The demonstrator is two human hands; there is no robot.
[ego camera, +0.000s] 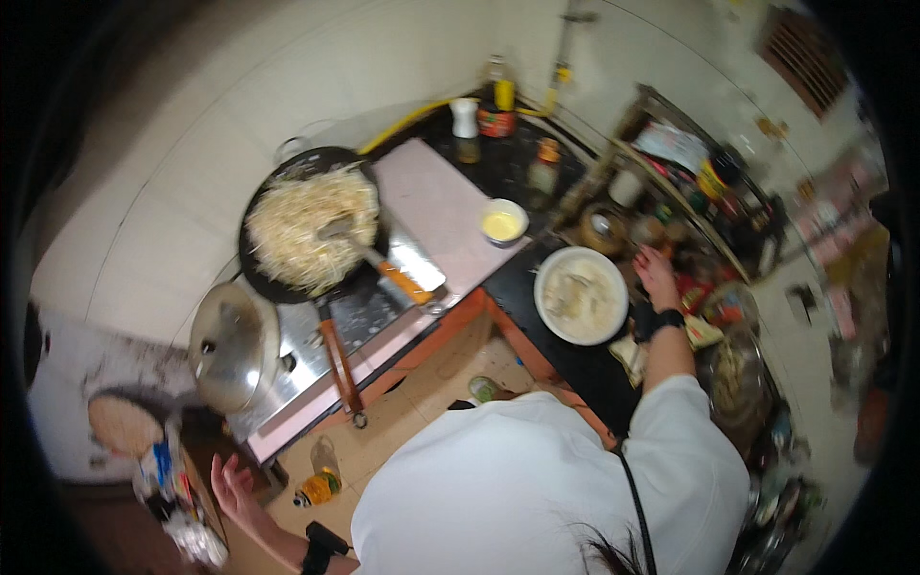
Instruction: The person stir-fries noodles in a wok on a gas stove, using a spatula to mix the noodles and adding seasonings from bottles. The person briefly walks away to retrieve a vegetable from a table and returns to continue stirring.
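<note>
My left hand (pixel 233 489) hangs at the lower left with its fingers apart and nothing in it. Stretched out on the right, my right hand (pixel 655 273) is beside a white bowl (pixel 540 302) holding a pale, cloudy mixture, close to jars on the counter. Blur hides whether its fingers hold anything. On the stove, a black wok (pixel 253 277) is heaped with pale thin strands (pixel 309 215), which could be noodles or sprouts. A metal spatula (pixel 402 280) with a wooden handle rests in them. Between wok and bowl stands a small cup (pixel 504 241) of yellow liquid.
A metal lid (pixel 230 352) leans beside the wok, whose wooden handle (pixel 338 366) juts past the counter edge. Bottles (pixel 466 129) stand in the back corner. A cluttered rack (pixel 690 187) lines the right wall. On the floor lies an oil bottle (pixel 318 489).
</note>
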